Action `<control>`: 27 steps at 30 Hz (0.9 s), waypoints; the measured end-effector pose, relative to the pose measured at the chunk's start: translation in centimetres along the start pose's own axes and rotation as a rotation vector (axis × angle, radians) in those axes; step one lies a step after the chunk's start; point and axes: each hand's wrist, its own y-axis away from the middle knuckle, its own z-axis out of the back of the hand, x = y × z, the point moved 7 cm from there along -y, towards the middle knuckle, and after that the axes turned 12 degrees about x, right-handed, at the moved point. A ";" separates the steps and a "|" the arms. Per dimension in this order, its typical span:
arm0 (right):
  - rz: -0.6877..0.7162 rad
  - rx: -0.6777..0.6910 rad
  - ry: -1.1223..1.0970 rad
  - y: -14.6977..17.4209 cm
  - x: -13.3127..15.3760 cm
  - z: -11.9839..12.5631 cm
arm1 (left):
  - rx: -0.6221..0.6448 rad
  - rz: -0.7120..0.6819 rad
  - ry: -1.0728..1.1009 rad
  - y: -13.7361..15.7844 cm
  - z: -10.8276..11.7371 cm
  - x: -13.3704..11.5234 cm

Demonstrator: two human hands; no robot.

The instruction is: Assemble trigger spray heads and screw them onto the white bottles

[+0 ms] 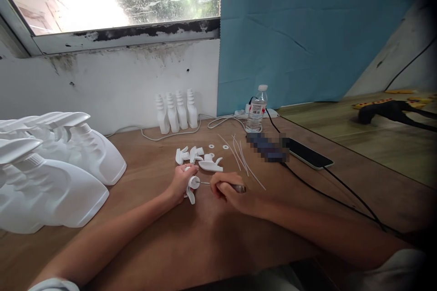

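Observation:
My left hand (179, 184) is closed around a white trigger spray head (194, 183), its round collar turned toward the right and its trigger hanging below. In my right hand (232, 191) is a thin metal tool with a dark handle (240, 188), perhaps a screwdriver or an awl. The tool's metal shaft (205, 183) points left, with its tip at the opening of the collar; how deep it goes I cannot tell. Just beyond my hands lie several loose white spray heads (210, 163). Small white washers (226, 147) and several thin white tubes (241, 157) are beside them.
White spray bottles with heads fitted (64, 182) crowd the left side. Several small white bottles (180, 111) stand along the wall. A clear water bottle (256, 111), a phone (309, 153), a blurred-out dark object (268, 147) and black cables (344, 191) occupy the right.

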 end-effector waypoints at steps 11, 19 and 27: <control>-0.035 0.023 -0.321 0.1 -1.2 -1.2 | 0.135 0.026 0.208 -0.2 -0.6 0.2; 0.413 0.227 0.296 1.0 2.3 -3.0 | 0.193 0.008 0.342 -0.1 -1.0 0.2; 0.453 0.211 0.452 0.9 2.5 -2.7 | 0.207 -0.014 0.361 -0.2 -1.1 0.2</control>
